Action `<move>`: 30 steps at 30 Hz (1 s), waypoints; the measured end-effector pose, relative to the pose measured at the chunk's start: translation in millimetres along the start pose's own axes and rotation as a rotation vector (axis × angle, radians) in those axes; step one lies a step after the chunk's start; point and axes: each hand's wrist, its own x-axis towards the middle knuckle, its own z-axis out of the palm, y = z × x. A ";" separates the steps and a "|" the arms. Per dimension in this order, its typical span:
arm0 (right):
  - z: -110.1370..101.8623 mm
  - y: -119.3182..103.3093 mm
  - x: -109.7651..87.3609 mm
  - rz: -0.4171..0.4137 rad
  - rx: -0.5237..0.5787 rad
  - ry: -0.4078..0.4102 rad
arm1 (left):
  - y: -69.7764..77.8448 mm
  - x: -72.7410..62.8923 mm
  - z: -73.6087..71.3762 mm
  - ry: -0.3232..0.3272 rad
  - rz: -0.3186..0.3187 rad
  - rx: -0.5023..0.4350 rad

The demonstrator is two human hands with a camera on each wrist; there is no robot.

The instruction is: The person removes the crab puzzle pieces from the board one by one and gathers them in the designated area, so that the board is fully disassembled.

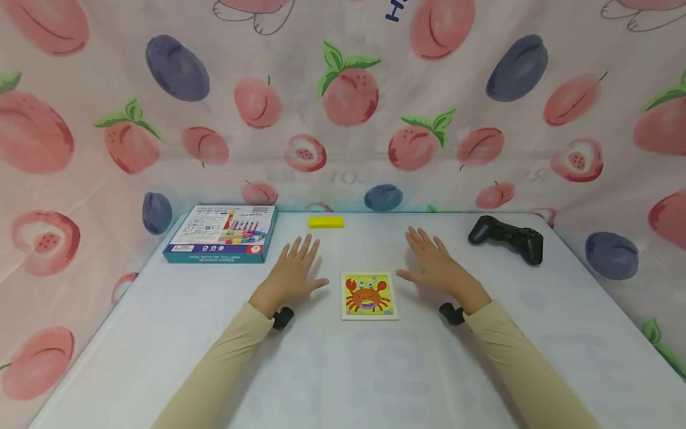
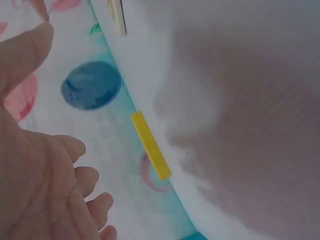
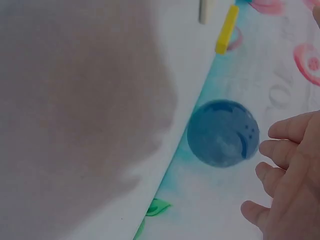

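Note:
A square crab picture puzzle (image 1: pixel 367 296) in a pale frame lies flat on the white table between the two hands. To its left hovers my left hand (image 1: pixel 289 275), fingers spread and holding nothing; its palm and fingers (image 2: pixel 75 148) show in the left wrist view. On the puzzle's right side, my right hand (image 1: pixel 440 265) is likewise spread, with nothing in it, and its fingertips (image 3: pixel 267 148) appear in the right wrist view. Neither hand touches the puzzle. Near the table's back edge lies a yellow bar (image 1: pixel 326 222), also visible in both wrist views.
At the back left is a flat teal-edged box (image 1: pixel 220 233) with printed beads on its lid. A black game controller (image 1: pixel 506 239) rests at the back right. Behind the white table (image 1: pixel 343 369) hangs a fruit-patterned cloth (image 1: pixel 348 155).

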 end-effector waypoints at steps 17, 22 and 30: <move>16.5 -18.1 -15.6 -0.198 -0.122 -0.150 | 33.2 -2.9 10.9 -0.187 0.176 0.122; 19.6 -19.2 -14.0 -0.230 -0.165 -0.204 | 36.3 0.7 14.1 -0.196 0.185 0.145; 20.2 -21.1 -14.6 -0.251 -0.183 -0.240 | 39.2 1.8 15.1 -0.234 0.173 0.119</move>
